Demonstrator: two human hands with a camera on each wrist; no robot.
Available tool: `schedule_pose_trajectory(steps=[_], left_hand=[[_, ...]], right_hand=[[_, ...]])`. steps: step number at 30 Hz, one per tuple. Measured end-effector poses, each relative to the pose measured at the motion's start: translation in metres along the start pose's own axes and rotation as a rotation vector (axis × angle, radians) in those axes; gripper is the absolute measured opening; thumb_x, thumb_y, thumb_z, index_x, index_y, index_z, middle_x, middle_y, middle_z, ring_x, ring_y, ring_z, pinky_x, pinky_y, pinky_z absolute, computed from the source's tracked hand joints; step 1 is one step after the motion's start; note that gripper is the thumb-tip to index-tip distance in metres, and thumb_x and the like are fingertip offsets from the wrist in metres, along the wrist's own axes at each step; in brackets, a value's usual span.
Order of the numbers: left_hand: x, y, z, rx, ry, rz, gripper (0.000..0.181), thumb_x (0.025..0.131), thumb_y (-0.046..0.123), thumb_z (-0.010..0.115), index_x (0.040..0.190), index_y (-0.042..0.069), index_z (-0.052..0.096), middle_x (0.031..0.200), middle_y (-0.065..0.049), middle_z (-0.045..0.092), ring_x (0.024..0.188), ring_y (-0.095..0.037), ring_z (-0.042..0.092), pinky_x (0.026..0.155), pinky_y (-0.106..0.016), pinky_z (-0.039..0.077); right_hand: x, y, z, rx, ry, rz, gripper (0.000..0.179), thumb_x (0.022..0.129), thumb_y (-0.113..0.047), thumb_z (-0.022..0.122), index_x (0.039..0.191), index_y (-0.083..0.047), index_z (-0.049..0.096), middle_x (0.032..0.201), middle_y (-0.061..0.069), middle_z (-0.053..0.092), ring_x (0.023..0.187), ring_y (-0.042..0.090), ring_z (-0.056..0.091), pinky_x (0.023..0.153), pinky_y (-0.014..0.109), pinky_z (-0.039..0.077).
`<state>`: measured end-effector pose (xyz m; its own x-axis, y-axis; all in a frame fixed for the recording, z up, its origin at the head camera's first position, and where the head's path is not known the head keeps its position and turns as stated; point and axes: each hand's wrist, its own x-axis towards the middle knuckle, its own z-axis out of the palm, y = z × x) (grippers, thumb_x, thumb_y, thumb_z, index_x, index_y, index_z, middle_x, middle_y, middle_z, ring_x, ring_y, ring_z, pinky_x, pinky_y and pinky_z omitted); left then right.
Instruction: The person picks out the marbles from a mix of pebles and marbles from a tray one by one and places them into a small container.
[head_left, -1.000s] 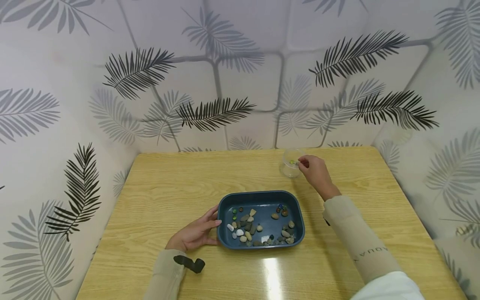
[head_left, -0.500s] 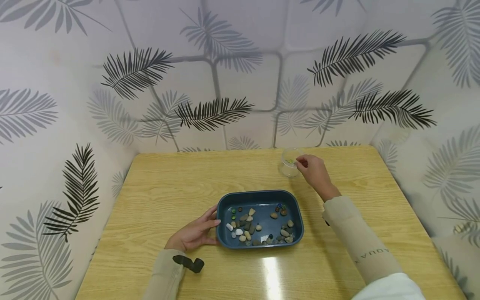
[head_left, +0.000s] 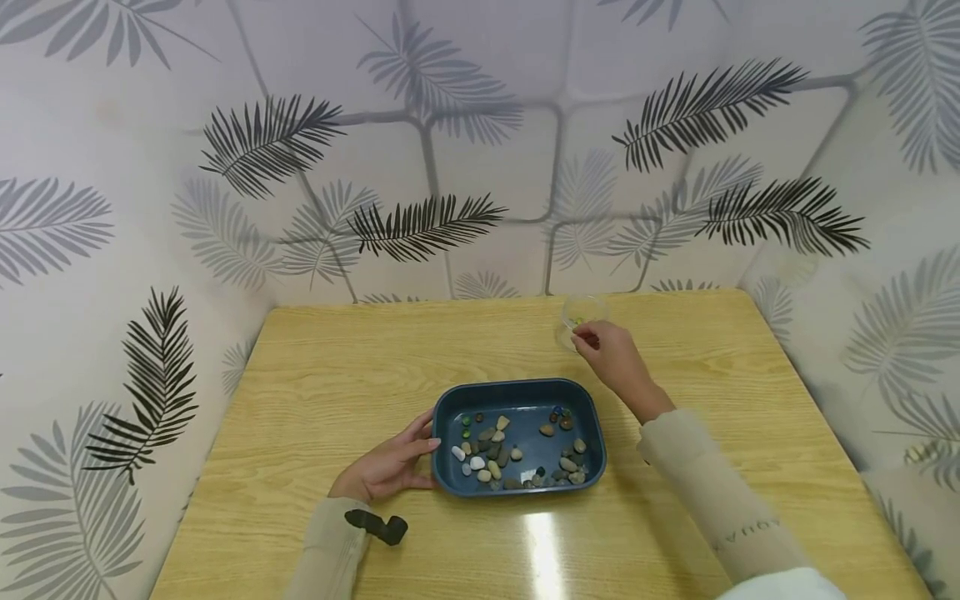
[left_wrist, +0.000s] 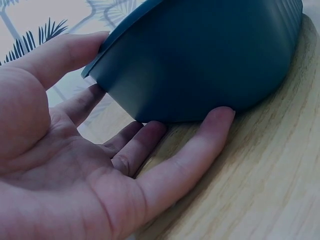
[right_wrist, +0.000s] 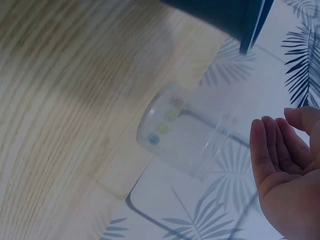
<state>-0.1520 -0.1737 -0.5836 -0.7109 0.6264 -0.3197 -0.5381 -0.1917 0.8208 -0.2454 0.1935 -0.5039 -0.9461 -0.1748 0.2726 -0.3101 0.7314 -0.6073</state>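
My left hand (head_left: 397, 462) holds the left end of the dark blue basin (head_left: 517, 385), its thumb at the rim. In the left wrist view the fingers (left_wrist: 220, 125) spread along the basin's outer wall (left_wrist: 200, 65) and lower edge. Pebbles (head_left: 495, 454) and several glass marbles (head_left: 467, 433) lie inside the basin. My right hand (head_left: 611, 354) is by a clear cup (head_left: 564, 337) behind the basin, overlapping its front. In the right wrist view, nothing shows between that hand's loosely bent fingers (right_wrist: 260, 145). Several coloured marbles (right_wrist: 162, 129) sit at the cup's bottom.
The light wood table (head_left: 337, 358) reaches back to a wall (head_left: 495, 258) with a leaf pattern. The cup stands close to the table's back edge. A black wrist strap mount (head_left: 378, 527) sits on the left sleeve.
My right hand has shifted left and slightly toward me, from the cup's right rim to its front. My left hand stays on the basin.
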Motion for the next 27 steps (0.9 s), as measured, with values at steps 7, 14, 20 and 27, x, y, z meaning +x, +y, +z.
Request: schedule_pose_trajectory(steps=[7, 14, 20, 27], left_hand=[[0.000, 0.001, 0.001, 0.003, 0.011, -0.021, 0.060, 0.091, 0.017, 0.050, 0.138, 0.038, 0.021, 0.144, -0.005, 0.011, 0.127, -0.030, 0.023, 0.079, -0.060, 0.039], [0.000, 0.000, 0.001, 0.018, 0.001, 0.010, 0.059, 0.093, 0.017, 0.047, 0.140, 0.035, 0.018, 0.145, -0.009, 0.008, 0.126, -0.031, 0.024, 0.078, -0.060, 0.039], [0.000, -0.001, 0.001, 0.012, 0.007, 0.003, 0.059, 0.092, 0.017, 0.048, 0.140, 0.035, 0.019, 0.145, -0.008, 0.009, 0.126, -0.030, 0.024, 0.078, -0.060, 0.039], [0.000, -0.001, 0.001, 0.004, 0.007, 0.006, 0.059, 0.092, 0.016, 0.048, 0.140, 0.035, 0.018, 0.145, -0.008, 0.007, 0.126, -0.030, 0.023, 0.078, -0.060, 0.039]], right_hand=[[-0.017, -0.019, 0.010, 0.006, -0.041, -0.029, 0.018, 0.086, -0.022, 0.058, 0.097, -0.009, 0.064, 0.091, 0.002, 0.061, 0.081, 0.015, 0.058, 0.069, 0.032, 0.049], [-0.037, -0.037, 0.018, 0.019, -0.071, -0.068, 0.015, 0.086, -0.022, 0.058, 0.094, -0.012, 0.065, 0.087, -0.004, 0.059, 0.074, 0.008, 0.055, 0.064, 0.026, 0.048], [-0.051, -0.049, 0.030, -0.009, -0.110, -0.100, 0.014, 0.085, -0.021, 0.060, 0.093, -0.013, 0.066, 0.084, -0.005, 0.060, 0.072, 0.006, 0.055, 0.062, 0.023, 0.048], [-0.064, -0.056, 0.048, 0.006, -0.188, -0.108, 0.012, 0.084, -0.019, 0.061, 0.093, -0.013, 0.066, 0.082, -0.007, 0.059, 0.071, 0.003, 0.054, 0.062, 0.021, 0.047]])
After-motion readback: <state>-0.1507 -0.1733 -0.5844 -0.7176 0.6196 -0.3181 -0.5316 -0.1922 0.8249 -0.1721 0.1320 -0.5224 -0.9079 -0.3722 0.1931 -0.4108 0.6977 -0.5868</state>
